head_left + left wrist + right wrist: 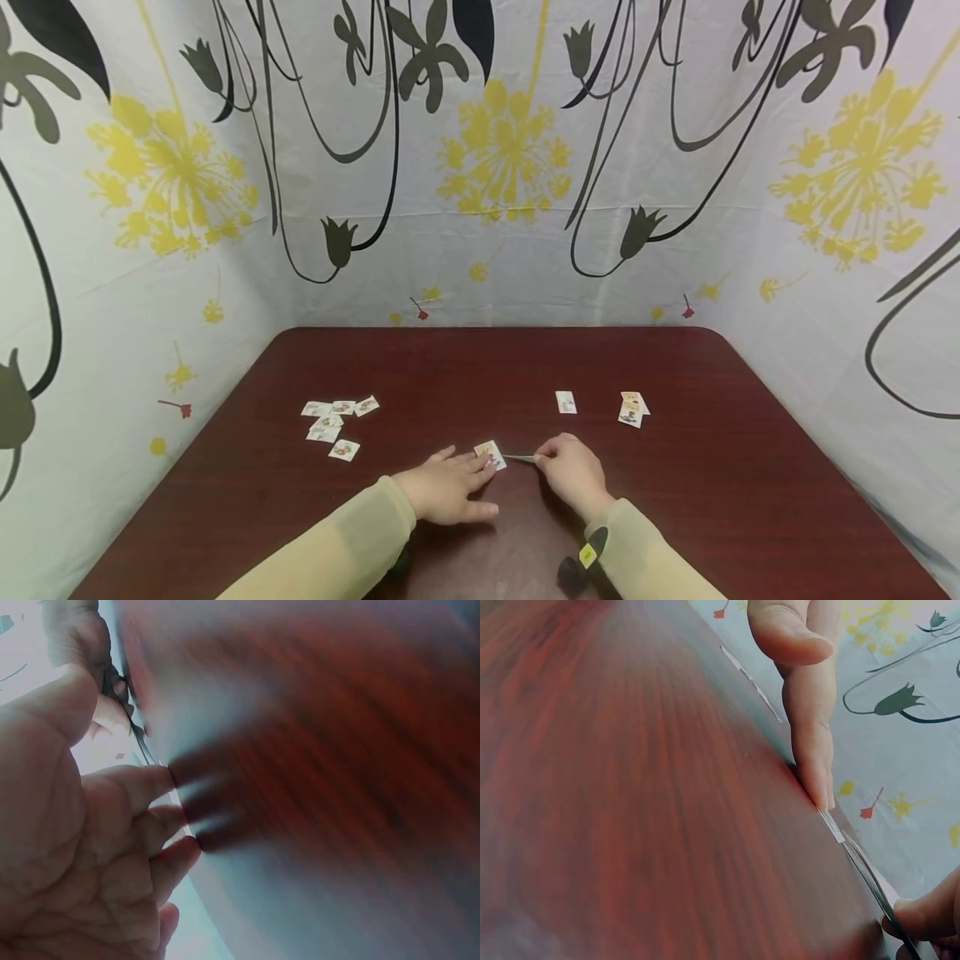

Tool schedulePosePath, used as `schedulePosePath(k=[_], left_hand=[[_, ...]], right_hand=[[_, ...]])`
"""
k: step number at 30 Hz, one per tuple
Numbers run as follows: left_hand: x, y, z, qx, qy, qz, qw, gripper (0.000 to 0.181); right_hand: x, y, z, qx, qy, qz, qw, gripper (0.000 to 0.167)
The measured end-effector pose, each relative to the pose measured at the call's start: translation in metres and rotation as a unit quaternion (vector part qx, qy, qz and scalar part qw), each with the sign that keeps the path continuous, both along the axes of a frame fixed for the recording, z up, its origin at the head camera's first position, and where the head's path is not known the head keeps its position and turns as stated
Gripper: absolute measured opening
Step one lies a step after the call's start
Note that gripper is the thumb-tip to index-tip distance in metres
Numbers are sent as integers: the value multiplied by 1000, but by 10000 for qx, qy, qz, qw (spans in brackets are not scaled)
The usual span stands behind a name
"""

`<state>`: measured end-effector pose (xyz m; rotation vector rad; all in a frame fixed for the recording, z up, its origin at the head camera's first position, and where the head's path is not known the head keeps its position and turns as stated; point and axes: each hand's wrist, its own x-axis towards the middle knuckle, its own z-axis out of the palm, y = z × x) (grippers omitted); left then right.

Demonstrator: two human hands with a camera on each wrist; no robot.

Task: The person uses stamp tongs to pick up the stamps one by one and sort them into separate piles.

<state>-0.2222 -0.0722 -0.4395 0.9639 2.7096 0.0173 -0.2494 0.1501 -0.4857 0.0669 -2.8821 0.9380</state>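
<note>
Illustrated card point(489, 451), one: flat on dark-red table point(712, 475), partly under the fingertips of the left hand point(450, 486), fingers outstretched. Tweezers point(520, 457), one pair: pinched in the right hand point(575, 472), tips at the card's right edge.

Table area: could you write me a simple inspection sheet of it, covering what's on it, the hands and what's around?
Surface: dark red-brown table, slightly glossy.
Job's things: picture card near the middle; slim item, kind unclear; loose card group at left; lone card and overlapping cards at right.
Clutter: nothing seen.
Hands: left hand rests its fingers on the picture card; right hand pinches the slim item.
Cables: nothing seen.
Surroundings: pale flower-patterned cloth behind and at both sides.
</note>
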Motion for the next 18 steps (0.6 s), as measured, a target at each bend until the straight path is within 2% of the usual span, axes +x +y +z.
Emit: schedulePosePath(k=[6, 18], left_hand=[[-3, -3, 1, -37, -58, -119, 9999, 68], [-1, -4, 1, 46, -42, -133, 9999, 68]], right_hand=[[0, -1, 0, 25, -18, -31, 10000, 11], [1, -1, 1, 19, -68, -92, 9999, 12]])
